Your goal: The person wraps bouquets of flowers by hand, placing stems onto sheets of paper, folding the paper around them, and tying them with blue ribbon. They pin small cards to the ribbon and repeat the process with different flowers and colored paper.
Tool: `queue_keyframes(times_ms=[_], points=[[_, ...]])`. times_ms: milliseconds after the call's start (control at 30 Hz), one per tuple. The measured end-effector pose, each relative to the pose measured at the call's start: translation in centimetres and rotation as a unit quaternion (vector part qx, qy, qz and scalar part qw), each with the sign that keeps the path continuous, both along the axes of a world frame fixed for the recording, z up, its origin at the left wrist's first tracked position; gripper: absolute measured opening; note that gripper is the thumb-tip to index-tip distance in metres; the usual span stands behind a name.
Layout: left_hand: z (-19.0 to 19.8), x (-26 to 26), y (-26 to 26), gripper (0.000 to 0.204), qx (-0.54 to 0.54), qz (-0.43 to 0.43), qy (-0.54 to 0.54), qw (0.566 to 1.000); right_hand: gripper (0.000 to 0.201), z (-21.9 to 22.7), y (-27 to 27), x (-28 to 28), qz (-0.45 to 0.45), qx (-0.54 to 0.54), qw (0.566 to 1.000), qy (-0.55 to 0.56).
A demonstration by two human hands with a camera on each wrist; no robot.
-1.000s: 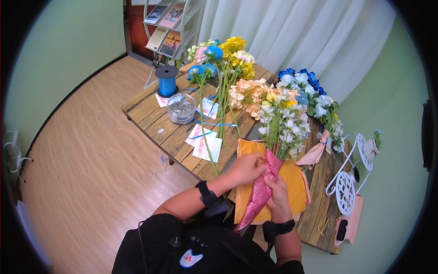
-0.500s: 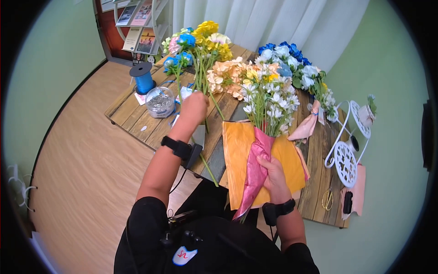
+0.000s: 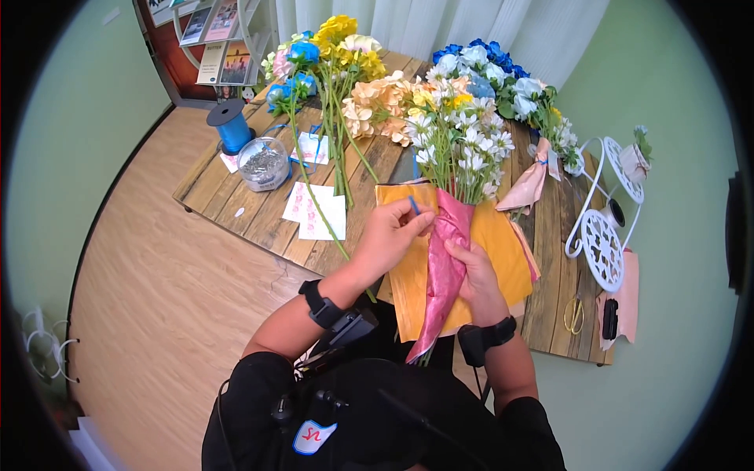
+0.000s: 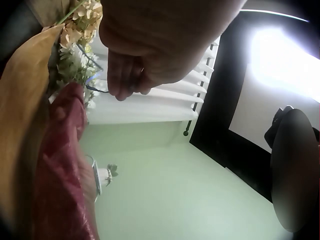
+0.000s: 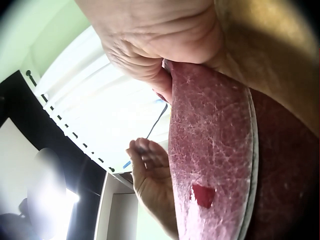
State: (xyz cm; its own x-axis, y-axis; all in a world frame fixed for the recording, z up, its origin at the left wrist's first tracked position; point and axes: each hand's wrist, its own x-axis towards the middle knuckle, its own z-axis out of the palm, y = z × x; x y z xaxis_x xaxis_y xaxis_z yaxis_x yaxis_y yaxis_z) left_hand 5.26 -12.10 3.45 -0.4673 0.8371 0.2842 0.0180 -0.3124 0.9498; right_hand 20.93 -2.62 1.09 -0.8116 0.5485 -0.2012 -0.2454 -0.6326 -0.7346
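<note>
My left hand point(image 3: 386, 239) pinches a short blue ribbon point(image 3: 414, 206) just left of the pink wrap point(image 3: 446, 271). My right hand point(image 3: 477, 276) grips that wrap from its right side, around the stems of the white flowers point(image 3: 473, 161). In the left wrist view the ribbon point(image 4: 96, 89) runs from the fingers of my left hand point(image 4: 145, 50) toward the wrap's top point(image 4: 70, 100). The right wrist view has my right hand point(image 5: 160, 35) on the wrap point(image 5: 212, 140), with my left hand point(image 5: 152, 182) beyond it and the ribbon point(image 5: 158, 120) stretching between them.
Yellow sheets point(image 3: 503, 255) lie under the wrap. To the left are a blue ribbon spool point(image 3: 228, 125), a tub of small metal pieces point(image 3: 263, 164), cards point(image 3: 322, 216) and long stems point(image 3: 338, 153). On the right stand a white metal rack point(image 3: 603, 250) and scissors point(image 3: 574, 314).
My left hand left the wrap, reached over the cards and came back holding the blue ribbon, which lay across the cards before. My right hand has kept its grip on the wrap.
</note>
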Motion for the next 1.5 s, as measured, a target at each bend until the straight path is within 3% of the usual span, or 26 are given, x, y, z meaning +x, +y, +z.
queue_keyframes(times_ms=[100,200,233,300,333,400,533,600,667,700,767,800,867,900,967,1000,1067,1133,1300,1367,1433,1500], points=[[-2.9,-0.3,1.3,0.03,-0.201,-0.024,0.093,0.975,0.027,-0.4,0.3,0.1,0.006,-0.003,1.0,0.004],[-2.8,0.1,1.2,0.038,-0.237,-0.067,0.096,0.965,0.029,-0.1,0.1,-0.2,-0.023,0.009,1.0,0.001],[-2.6,0.2,1.2,0.038,-0.236,-0.067,0.097,0.964,0.032,0.3,-0.2,-0.3,-0.03,0.012,0.999,0.007],[-2.2,0.4,1.2,0.039,-0.214,-0.156,-0.037,0.964,0.035,0.5,-0.2,-0.3,-0.037,0.016,0.999,0.015],[-1.8,0.5,1.2,0.039,-0.213,-0.156,-0.034,0.964,0.037,0.3,0.0,-0.3,-0.023,0.015,1.0,0.015],[-0.9,0.6,1.3,0.035,-0.173,-0.188,-0.163,0.953,0.039,0.2,0.4,-0.2,-0.011,0.017,1.0,0.017],[-3.4,1.1,2.0,0.028,-0.158,-0.189,-0.146,0.958,0.042,0.0,1.2,0.1,-0.008,0.089,0.995,-0.04],[-4.0,0.8,2.1,0.023,-0.135,-0.184,-0.037,0.973,0.044,-0.4,1.8,0.2,-0.005,0.134,0.989,-0.066],[-4.0,0.4,2.0,0.018,-0.155,-0.165,0.027,0.974,0.042,-0.9,2.1,0.3,0.037,0.288,0.949,-0.127],[-4.0,0.4,1.9,0.019,-0.164,-0.153,0.06,0.973,0.042,-0.3,2.1,0.4,0.035,0.289,0.949,-0.125],[-4.0,0.4,1.7,0.019,-0.172,-0.141,0.094,0.97,0.049,1.3,1.9,0.7,0.066,0.478,0.838,-0.255],[-4.0,0.5,1.6,0.02,-0.163,-0.114,0.115,0.973,0.049,1.7,1.9,0.8,0.064,0.479,0.838,-0.254],[-3.8,0.3,1.4,0.021,-0.153,-0.09,0.137,0.975,0.058,2.3,1.8,1.0,0.067,0.572,0.746,-0.334],[-3.2,0.3,1.1,0.022,-0.159,-0.075,0.149,0.973,0.058,2.8,1.7,1.0,0.064,0.571,0.747,-0.335],[-2.1,0.4,0.6,0.022,-0.165,-0.062,0.163,0.971,0.059,4.1,1.3,1.1,0.056,0.63,0.652,-0.419],[-1.5,0.5,0.3,0.021,-0.174,-0.041,0.204,0.962,0.059,4.6,1.0,1.1,0.055,0.629,0.653,-0.419],[-0.5,0.8,0.0,0.021,-0.182,-0.02,0.247,0.952,0.06,5.1,0.4,1.0,0.042,0.674,0.599,-0.43],[0.2,1.3,-0.4,0.024,-0.128,0.024,0.312,0.941,0.054,4.8,-0.4,1.0,0.029,0.691,0.575,-0.437],[1.6,1.6,-0.9,0.023,-0.09,-0.005,0.286,0.954,0.034,5.4,-1.0,1.5,0.001,0.745,0.512,-0.427],[1.4,1.4,-0.7,0.024,-0.086,-0.027,0.255,0.963,0.021,5.6,-0.7,2.3,-0.025,0.793,0.459,-0.399],[1.0,1.1,-0.5,0.027,-0.088,-0.085,0.126,0.984,0.016,6.5,-0.4,2.9,-0.032,0.797,0.452,-0.4],[0.1,0.7,0.0,0.028,-0.079,-0.116,0.063,0.988,0.011,7.5,-0.1,3.1,-0.039,0.801,0.444,-0.4]])
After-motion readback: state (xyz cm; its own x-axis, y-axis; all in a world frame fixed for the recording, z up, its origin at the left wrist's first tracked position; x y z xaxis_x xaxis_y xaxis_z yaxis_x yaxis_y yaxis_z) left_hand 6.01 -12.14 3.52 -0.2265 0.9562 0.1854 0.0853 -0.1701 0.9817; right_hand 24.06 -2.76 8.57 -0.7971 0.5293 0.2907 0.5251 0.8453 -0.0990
